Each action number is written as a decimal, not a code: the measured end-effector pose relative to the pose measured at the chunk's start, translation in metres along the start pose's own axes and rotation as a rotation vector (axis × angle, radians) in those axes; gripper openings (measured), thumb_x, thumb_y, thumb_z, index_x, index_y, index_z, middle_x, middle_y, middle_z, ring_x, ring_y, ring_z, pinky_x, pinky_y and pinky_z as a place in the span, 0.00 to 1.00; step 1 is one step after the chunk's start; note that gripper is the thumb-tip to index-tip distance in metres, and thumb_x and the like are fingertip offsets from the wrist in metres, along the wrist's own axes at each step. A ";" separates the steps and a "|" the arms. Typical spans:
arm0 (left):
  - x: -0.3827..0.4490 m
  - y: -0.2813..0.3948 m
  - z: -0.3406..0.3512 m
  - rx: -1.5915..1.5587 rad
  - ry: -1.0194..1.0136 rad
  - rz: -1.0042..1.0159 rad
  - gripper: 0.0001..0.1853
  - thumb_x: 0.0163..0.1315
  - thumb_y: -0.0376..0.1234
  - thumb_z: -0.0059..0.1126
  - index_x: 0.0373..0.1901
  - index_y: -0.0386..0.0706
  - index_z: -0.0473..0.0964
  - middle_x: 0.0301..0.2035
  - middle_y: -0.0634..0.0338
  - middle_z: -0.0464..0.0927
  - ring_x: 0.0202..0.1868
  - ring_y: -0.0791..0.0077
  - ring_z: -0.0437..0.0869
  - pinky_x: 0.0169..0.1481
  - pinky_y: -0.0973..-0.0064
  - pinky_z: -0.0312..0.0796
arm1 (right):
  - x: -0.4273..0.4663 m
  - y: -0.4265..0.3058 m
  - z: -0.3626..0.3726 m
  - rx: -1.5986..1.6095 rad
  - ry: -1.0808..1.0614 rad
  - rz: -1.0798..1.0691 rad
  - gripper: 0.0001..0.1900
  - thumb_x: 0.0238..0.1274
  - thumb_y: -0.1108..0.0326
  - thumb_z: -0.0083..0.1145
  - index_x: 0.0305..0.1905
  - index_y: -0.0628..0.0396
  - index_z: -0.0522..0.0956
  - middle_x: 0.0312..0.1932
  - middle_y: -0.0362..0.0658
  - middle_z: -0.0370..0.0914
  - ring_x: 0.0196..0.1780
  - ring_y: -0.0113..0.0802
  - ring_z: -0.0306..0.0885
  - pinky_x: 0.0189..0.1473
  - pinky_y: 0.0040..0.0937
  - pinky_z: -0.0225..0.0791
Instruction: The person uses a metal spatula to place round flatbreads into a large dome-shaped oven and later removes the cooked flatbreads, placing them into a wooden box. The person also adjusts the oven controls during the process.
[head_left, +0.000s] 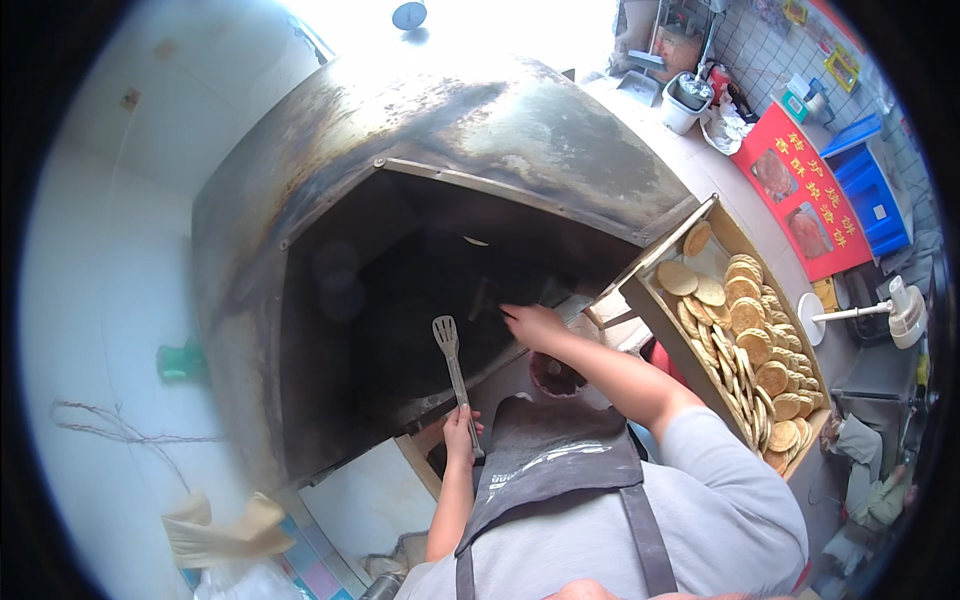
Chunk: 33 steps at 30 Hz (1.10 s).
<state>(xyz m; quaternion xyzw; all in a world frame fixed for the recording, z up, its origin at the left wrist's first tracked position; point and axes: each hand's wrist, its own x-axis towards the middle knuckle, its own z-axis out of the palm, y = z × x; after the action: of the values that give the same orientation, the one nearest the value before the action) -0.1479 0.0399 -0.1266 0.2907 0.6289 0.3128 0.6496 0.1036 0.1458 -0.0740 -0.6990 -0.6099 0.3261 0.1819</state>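
Observation:
My left hand (459, 435) grips the handle of a metal slotted spatula (448, 341), its slotted head pointing up in front of the dark oven mouth. My right hand (534, 327) reaches over the lower right edge of the oven opening (360, 300). Its fingertips are against the dark interior; something dark may be at them, but I cannot tell what. One pale sliver, perhaps the edge of a flatbread (475, 241), shows deep inside. To the right of my right arm, a wooden tray (750, 259) holds many round baked flatbreads (754, 345), stacked in leaning rows.
The large metal oven hood (450, 120) surrounds the opening. Below my right forearm is a dark red round container (556, 375). A white fan (904, 311), a red sign (806, 195) with writing and a blue bin (870, 199) stand beyond the tray. People sit at far right.

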 end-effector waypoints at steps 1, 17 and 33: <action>0.001 0.003 -0.003 -0.001 -0.004 0.006 0.13 0.66 0.41 0.47 0.34 0.40 0.72 0.27 0.61 0.76 0.21 0.80 0.74 0.24 0.81 0.67 | 0.026 -0.015 0.013 -0.001 -0.004 0.003 0.18 0.59 0.56 0.43 0.52 0.45 0.75 0.41 0.52 0.78 0.45 0.51 0.76 0.45 0.47 0.71; 0.037 0.038 -0.072 0.055 -0.101 -0.018 0.15 0.65 0.42 0.50 0.41 0.39 0.73 0.27 0.62 0.75 0.21 0.81 0.74 0.26 0.82 0.67 | -0.082 0.045 -0.026 -0.476 -0.364 0.435 0.18 0.57 0.60 0.42 0.49 0.46 0.77 0.39 0.50 0.80 0.42 0.46 0.79 0.43 0.43 0.72; 0.006 0.034 -0.096 0.046 -0.093 0.015 0.18 0.63 0.42 0.52 0.47 0.39 0.72 0.29 0.61 0.76 0.23 0.82 0.74 0.27 0.83 0.67 | 0.054 -0.013 0.030 -0.203 0.071 0.177 0.18 0.57 0.58 0.43 0.51 0.41 0.77 0.42 0.50 0.78 0.45 0.48 0.77 0.45 0.44 0.71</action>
<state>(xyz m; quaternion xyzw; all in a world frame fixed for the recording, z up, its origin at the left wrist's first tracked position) -0.2454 0.0649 -0.1079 0.3246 0.6029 0.2891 0.6690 0.0765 0.1960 -0.0996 -0.7758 -0.5691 0.2524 0.1022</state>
